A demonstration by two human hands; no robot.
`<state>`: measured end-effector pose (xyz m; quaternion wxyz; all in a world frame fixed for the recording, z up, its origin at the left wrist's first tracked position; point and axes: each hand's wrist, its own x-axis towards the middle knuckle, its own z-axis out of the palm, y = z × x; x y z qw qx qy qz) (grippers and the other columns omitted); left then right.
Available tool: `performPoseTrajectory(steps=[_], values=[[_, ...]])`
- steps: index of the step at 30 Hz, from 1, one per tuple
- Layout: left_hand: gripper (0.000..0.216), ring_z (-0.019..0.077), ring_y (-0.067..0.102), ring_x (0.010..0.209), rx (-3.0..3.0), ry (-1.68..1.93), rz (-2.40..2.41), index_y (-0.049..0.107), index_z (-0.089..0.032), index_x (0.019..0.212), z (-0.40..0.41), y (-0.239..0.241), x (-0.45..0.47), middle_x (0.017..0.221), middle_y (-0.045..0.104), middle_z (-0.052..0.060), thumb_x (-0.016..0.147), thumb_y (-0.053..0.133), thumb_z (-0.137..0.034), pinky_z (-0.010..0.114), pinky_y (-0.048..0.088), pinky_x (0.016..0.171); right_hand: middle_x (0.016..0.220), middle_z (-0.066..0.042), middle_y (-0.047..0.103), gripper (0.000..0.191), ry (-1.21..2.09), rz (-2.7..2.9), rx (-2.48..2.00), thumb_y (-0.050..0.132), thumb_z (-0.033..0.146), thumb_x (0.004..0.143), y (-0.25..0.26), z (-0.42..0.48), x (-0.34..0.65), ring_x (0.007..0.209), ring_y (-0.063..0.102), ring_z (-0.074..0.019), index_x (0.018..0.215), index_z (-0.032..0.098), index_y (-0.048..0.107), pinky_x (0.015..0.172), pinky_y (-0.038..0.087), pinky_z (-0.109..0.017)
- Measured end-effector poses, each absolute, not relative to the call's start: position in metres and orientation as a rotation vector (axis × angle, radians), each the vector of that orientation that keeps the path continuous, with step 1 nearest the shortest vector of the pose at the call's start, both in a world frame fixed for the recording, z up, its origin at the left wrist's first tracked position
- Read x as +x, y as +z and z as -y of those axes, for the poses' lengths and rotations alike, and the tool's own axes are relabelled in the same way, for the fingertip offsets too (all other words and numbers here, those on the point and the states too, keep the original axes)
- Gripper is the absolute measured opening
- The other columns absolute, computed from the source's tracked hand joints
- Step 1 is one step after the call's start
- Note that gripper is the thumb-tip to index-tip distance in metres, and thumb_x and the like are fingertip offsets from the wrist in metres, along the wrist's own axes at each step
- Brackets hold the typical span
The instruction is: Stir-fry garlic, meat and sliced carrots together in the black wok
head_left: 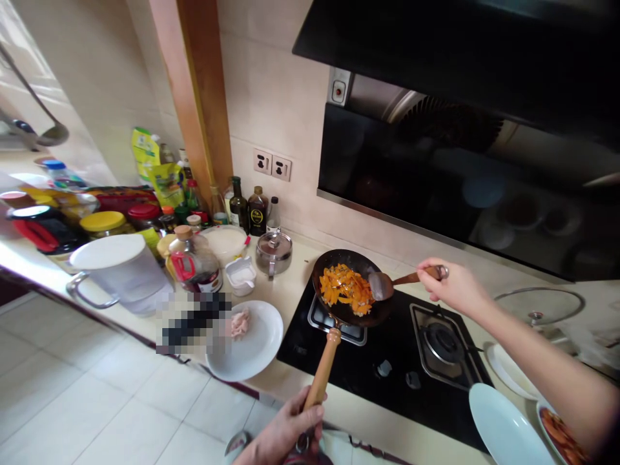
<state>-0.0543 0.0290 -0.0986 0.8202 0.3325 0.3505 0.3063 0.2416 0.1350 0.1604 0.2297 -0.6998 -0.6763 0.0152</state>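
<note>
L hand (285, 431) is clenched round the wooden handle (321, 369) of a dark wok (349, 287), which sits on the L burner of the black gas hob (387, 361) w/ orange veg pieces (345, 289) inside. R hand (450, 284) grips the end of a spatula (387, 284), blade resting in the wok beside the veg. White plate (252, 341) w/ pale raw meat (239, 323) lies on the counter just L of the hob.

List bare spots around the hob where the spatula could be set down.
Free: the black glass hob between the unused right burner and its front edge, and the white round plate right of the pale meat. Crowded: the back-left counter of bottles and jars. The left hand holds the wooden pan handle; the right hand holds the spatula.
</note>
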Motion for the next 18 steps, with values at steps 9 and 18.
performPoseTrajectory(steps=[9, 18], values=[[0.057, 0.0087, 0.053, 0.042, 0.753, 0.635, -0.771, 0.052, -0.012, 0.106, -0.030, -0.103, -0.055, 0.056, 0.062, -0.002, 0.068, 0.067, -0.053, 0.020, 0.024, 0.041, 0.055, 0.002, 0.063, 0.015, 0.342, 1.538, -1.945, 0.047, 0.032, 0.082, 0.127, -0.152, 0.201, 0.044, 0.063, -0.0133, 0.084, 0.021, 0.057, 0.041, 0.044, -0.019], [0.062, 0.0085, 0.053, 0.045, 0.755, 0.548, -0.709, 0.049, -0.015, 0.110, -0.035, -0.112, -0.057, 0.059, 0.061, -0.003, 0.067, 0.068, -0.055, 0.020, 0.024, 0.041, 0.048, 0.004, 0.057, 0.023, 0.436, 1.460, -1.806, 0.060, 0.041, 0.075, 0.118, -0.169, 0.270, 0.039, 0.060, -0.0134, 0.083, 0.019, 0.061, 0.040, 0.042, -0.020]])
